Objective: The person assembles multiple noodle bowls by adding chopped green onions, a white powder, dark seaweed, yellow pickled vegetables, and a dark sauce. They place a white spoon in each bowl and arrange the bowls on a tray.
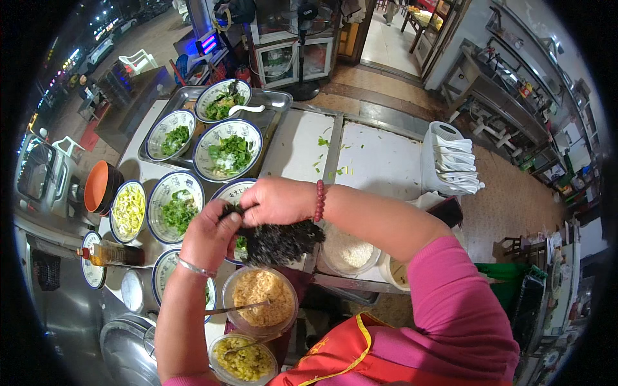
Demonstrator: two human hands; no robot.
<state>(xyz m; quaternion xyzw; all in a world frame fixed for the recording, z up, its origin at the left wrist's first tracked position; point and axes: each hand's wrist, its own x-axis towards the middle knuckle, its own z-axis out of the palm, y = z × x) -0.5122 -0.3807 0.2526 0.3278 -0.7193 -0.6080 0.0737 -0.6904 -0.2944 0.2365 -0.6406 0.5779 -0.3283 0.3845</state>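
A dark, crinkled sheet of dried seaweed (283, 244) hangs between my two hands over a white bowl (233, 189), which they partly hide. My left hand (209, 231) pinches one edge of it between thumb and fingers. Closed on the same edge, my right hand (280, 201) touches the left fingertips. Chopped greens (179, 211) fill the blue-rimmed bowl to the left, and similar greens (232, 154) sit in the bowl just beyond. Below the seaweed stands a clear tub of pale orange shreds (262, 297) with a spoon in it.
A metal tray (273, 100) holds several bowls and a white spoon (246, 109). Yellow-green shreds (129, 212) fill a bowl at left, near a sauce bottle (116, 255). Chopped yellow pickles (243, 360) are nearest me. At right stand a tub of white grains (351, 254) and a spoon holder (434, 154).
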